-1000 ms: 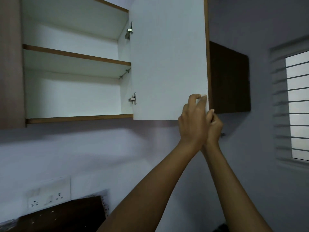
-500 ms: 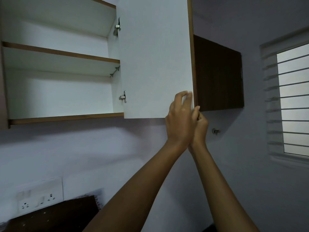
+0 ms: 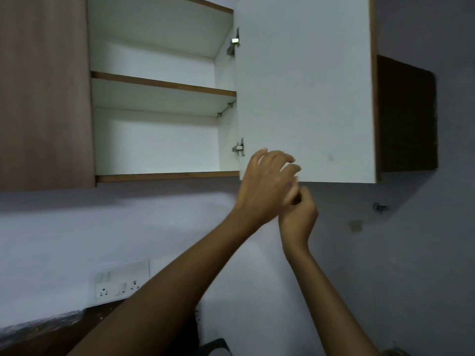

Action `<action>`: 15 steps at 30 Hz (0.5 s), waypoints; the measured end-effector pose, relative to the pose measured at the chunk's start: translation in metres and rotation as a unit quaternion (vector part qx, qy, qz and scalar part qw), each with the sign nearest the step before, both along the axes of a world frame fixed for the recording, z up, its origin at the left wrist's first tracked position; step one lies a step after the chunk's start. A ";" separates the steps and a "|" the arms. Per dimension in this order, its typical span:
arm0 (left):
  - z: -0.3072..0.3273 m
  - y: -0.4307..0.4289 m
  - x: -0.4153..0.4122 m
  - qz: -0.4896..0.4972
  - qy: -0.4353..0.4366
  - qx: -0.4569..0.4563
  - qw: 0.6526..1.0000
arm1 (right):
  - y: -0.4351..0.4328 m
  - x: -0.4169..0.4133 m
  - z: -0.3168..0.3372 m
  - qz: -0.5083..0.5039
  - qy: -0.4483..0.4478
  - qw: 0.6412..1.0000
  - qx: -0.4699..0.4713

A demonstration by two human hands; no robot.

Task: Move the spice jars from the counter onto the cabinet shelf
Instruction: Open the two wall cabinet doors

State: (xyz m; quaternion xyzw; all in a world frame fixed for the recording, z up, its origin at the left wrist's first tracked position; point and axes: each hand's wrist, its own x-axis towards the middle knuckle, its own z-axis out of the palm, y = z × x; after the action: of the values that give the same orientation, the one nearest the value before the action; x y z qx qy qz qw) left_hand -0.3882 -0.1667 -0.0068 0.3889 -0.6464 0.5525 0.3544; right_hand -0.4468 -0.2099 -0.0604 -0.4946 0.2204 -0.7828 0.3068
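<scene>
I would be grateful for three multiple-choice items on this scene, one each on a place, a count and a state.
1. Where is the socket panel? A on the wall below the cabinet; B on the ceiling; C inside the cabinet.
2. How many hinges show on the door? A one; B two; C four.
3. The door is: A shut; B missing; C swung open.
Answers: 1 A, it sits low on the wall; 2 B, one high, one low; 3 C, its inner face shows.

a home kitchen: open wall cabinet (image 3: 164, 98), wall socket (image 3: 120, 281), window-side wall.
</scene>
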 end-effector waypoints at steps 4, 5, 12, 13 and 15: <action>0.010 0.042 0.101 0.127 -0.017 0.006 0.992 | 0.008 0.061 -0.006 -0.162 0.206 0.959 -0.111; 0.011 0.056 0.130 0.155 -0.015 0.009 0.988 | 0.012 0.079 -0.004 -0.184 0.232 0.947 -0.123; 0.000 0.127 0.288 0.345 0.076 0.043 0.935 | 0.038 0.207 0.009 -0.179 0.359 0.889 -0.221; -0.003 0.134 0.304 0.361 0.090 0.049 0.927 | 0.043 0.223 0.012 -0.179 0.372 0.882 -0.229; -0.008 0.147 0.331 0.380 0.108 0.052 0.917 | 0.053 0.253 0.017 -0.184 0.387 0.869 -0.248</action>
State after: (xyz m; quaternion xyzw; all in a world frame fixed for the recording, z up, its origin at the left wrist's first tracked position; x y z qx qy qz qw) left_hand -0.0575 -0.0196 -0.0145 0.6806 -0.4357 0.5658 0.1640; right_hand -0.1940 -0.1571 -0.0433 -0.7684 0.2071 -0.5995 -0.0852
